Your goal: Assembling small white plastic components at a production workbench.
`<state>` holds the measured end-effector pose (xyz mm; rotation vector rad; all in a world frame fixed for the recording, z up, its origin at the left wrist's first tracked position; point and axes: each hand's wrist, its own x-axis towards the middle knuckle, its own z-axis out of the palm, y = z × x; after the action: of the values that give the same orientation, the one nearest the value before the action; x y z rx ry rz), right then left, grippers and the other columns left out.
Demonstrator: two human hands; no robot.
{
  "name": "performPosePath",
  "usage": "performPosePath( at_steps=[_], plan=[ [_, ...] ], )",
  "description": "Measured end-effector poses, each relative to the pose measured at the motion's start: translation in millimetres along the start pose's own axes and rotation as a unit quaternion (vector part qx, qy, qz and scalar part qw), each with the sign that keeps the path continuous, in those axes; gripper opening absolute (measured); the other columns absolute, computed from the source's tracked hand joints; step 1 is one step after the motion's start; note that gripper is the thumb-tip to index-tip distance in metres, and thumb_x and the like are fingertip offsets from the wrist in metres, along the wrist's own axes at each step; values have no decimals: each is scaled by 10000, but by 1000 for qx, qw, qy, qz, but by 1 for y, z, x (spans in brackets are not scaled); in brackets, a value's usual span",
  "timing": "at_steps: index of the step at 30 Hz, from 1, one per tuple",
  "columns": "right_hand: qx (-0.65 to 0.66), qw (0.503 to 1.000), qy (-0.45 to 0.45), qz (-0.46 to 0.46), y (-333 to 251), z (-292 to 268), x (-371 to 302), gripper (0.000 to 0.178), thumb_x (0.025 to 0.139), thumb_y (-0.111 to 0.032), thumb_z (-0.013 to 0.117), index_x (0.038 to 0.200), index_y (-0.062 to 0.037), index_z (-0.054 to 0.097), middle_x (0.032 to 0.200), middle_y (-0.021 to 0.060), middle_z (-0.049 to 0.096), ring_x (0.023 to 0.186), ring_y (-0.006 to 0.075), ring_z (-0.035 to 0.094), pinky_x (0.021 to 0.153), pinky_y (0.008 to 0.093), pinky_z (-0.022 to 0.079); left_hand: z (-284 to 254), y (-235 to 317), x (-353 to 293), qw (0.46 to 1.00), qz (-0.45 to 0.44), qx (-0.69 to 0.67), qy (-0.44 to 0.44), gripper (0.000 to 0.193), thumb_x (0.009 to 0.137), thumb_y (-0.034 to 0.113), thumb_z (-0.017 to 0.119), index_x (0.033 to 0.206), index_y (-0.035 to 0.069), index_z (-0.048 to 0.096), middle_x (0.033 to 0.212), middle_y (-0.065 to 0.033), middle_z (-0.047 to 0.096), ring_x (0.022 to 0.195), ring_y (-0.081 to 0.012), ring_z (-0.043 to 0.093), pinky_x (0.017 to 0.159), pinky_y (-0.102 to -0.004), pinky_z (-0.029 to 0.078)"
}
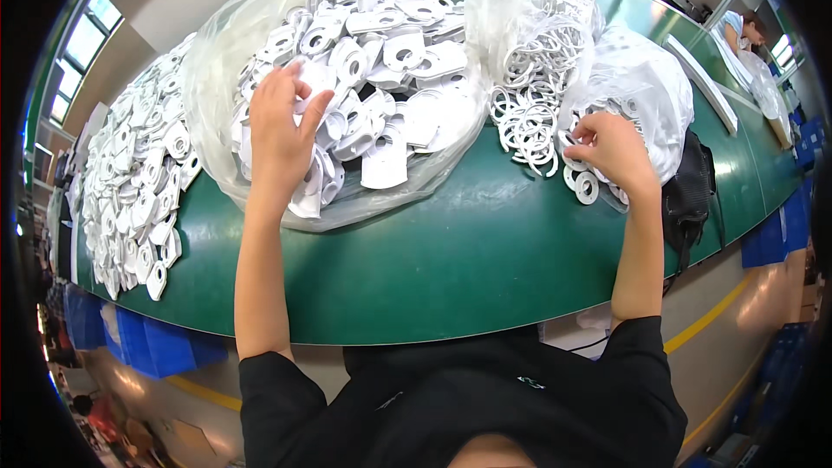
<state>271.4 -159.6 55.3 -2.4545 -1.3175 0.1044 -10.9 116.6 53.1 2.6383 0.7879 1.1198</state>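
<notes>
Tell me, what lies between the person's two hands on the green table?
In the head view, between the left hand and right hand: white plates in a clear bag, then loose white rings.

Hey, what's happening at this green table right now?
A person in a black shirt is working with both bare hands at a green table. The left hand reaches into a clear plastic bag full of flat white plastic plates with round holes, fingers on one piece. The right hand picks at a heap of white plastic rings. More white plates lie piled loose at the far left.
</notes>
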Motion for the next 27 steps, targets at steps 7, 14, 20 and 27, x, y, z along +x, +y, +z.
performPosePath(
  at_steps=[7, 14, 20, 27],
  plan=[
    [-88, 995, 46, -6, 7, 8, 0, 189, 742, -160, 695, 774, 15, 631, 727, 125, 649, 697, 248, 634, 654, 352, 480, -13, 64, -21, 767, -217, -601, -59, 416, 973, 410, 461, 785, 49, 548, 1297, -216, 519, 1191, -241, 501, 1012, -387, 373],
    [303, 949, 25, -76, -41, 13, -2, 138, 884, -107, 605, 911, 24, 641, 713, 20, 597, 662, 89, 547, 610, 240, 437, 28, 95, -73, 422, -366, -787, -263, 572, 983, 531, 268, 1205, 48, 479, 1252, -169, 534, 1101, -299, 575, 886, -401, 504],
    [453, 862, -216, -65, -70, 43, -14, 145, 882, -117, 639, 917, 23, 648, 741, -2, 623, 663, 39, 539, 577, 187, 412, 42, 107, -88, 446, -381, -740, -329, 464, 981, 450, 392, 1238, 66, 434, 1222, -124, 558, 1058, -245, 607, 796, -359, 534],
    [300, 951, 44, -58, -56, 46, -3, 177, 819, -149, 711, 761, -13, 615, 647, -2, 579, 591, 49, 506, 537, 218, 386, 44, 104, -92, 543, -365, -680, -330, 400, 981, 250, 461, 1319, 58, 369, 1244, -164, 559, 1027, -261, 632, 654, -308, 533]
  ],
)
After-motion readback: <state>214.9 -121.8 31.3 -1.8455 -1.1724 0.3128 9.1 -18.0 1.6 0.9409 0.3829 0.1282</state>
